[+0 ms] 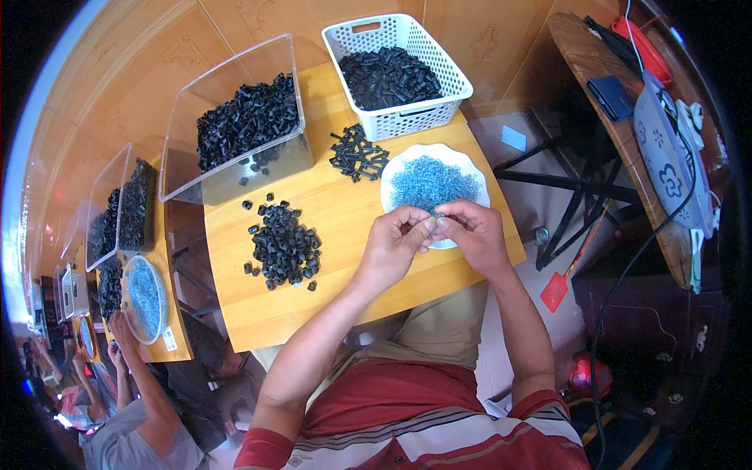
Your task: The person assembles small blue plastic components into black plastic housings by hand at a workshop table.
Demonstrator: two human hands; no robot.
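My left hand (pixel 397 241) and my right hand (pixel 472 235) meet over the near rim of a white scalloped plate (pixel 389 196). Thumbs and forefingers of both are pinched together at one spot. Whatever sits between the fingertips is too small and covered to make out. A heap of tiny clear-blue pieces (pixel 435 178) fills the plate just beyond my fingers. Left of my hands lies a loose pile of short black plastic caps (pixel 283 244). Behind it, beside the plate, is a smaller pile of thin black sticks (pixel 359 153).
A clear bin (pixel 235 168) of black parts stands at the back left of the yellow table (pixel 345 258), a white perforated basket (pixel 415 121) of black pieces at the back. To the left, a co-worker's arm (pixel 149 392) reaches to another table. A round wooden tabletop (pixel 603 70) leans in at right.
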